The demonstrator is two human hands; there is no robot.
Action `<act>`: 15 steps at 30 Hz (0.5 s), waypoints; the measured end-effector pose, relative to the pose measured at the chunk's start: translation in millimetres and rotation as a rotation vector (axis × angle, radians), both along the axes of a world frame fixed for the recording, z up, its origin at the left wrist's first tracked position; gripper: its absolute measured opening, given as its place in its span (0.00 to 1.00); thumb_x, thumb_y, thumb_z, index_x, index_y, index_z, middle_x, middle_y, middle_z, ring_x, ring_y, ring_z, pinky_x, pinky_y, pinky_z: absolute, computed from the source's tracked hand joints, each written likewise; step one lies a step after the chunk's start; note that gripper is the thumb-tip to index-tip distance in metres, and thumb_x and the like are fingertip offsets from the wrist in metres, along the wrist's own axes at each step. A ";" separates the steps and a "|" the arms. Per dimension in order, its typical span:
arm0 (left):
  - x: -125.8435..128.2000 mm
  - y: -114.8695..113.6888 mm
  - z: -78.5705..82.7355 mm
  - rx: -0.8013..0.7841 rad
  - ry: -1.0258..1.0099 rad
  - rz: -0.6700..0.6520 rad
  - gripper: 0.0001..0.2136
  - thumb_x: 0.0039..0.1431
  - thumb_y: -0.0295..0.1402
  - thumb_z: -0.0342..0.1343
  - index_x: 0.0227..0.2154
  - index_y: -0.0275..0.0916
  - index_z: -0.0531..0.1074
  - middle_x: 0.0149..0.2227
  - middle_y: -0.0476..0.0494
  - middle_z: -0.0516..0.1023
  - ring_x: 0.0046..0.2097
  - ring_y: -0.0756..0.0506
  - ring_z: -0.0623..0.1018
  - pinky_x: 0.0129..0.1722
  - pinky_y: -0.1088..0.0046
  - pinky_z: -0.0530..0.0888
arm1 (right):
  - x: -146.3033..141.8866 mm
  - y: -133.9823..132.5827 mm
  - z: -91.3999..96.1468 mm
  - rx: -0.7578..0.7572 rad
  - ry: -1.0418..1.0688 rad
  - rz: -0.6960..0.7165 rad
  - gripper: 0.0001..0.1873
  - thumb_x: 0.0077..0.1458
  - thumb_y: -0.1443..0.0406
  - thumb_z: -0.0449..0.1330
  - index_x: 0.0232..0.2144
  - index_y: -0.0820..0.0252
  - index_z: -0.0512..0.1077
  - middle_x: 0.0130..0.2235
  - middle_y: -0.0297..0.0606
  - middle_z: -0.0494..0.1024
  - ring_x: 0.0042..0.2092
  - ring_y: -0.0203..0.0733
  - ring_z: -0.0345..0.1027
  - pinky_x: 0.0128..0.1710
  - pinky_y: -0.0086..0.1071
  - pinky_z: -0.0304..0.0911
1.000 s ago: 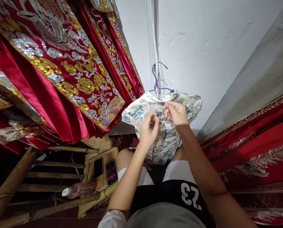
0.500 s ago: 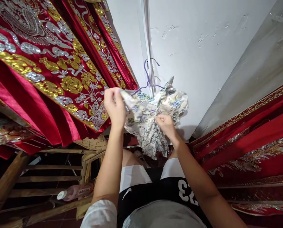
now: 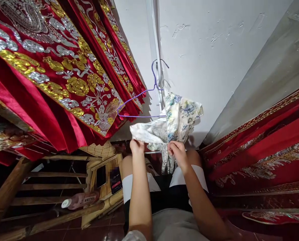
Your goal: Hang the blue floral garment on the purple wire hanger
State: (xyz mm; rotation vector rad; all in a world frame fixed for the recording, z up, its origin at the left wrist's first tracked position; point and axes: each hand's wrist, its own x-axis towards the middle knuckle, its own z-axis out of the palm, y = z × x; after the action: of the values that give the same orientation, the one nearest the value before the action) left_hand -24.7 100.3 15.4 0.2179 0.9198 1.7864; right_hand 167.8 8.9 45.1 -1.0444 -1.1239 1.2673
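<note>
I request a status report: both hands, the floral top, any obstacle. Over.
Left hand and right hand gripping floral top. Purple wire hanger: one end bare, other end covered by top. Nothing seen blocking hands.

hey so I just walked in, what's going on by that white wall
A person has both hands on a floral garment: the left hand grips the loose left side, the right hand pinches the cloth near the middle. The garment is half on a purple hanger, whose left side is bare while the right side is covered by cloth. The hanger hangs at a white strip against the wall.
</note>
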 end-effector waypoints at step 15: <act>98.8 -120.6 50.0 0.569 0.898 -0.694 0.12 0.69 0.40 0.53 0.34 0.39 0.75 0.48 0.38 0.78 0.53 0.41 0.77 0.57 0.65 0.70 | 39.0 17.2 -12.1 -0.206 0.055 0.031 0.38 0.45 0.26 0.50 0.17 0.51 0.59 0.18 0.33 0.61 0.23 0.40 0.59 0.24 0.36 0.63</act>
State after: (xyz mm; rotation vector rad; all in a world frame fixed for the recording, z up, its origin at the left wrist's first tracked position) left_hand 74.0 -20.3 65.4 1.5913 0.7419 1.2043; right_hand 206.8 26.2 33.0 -1.1401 -0.9857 1.4508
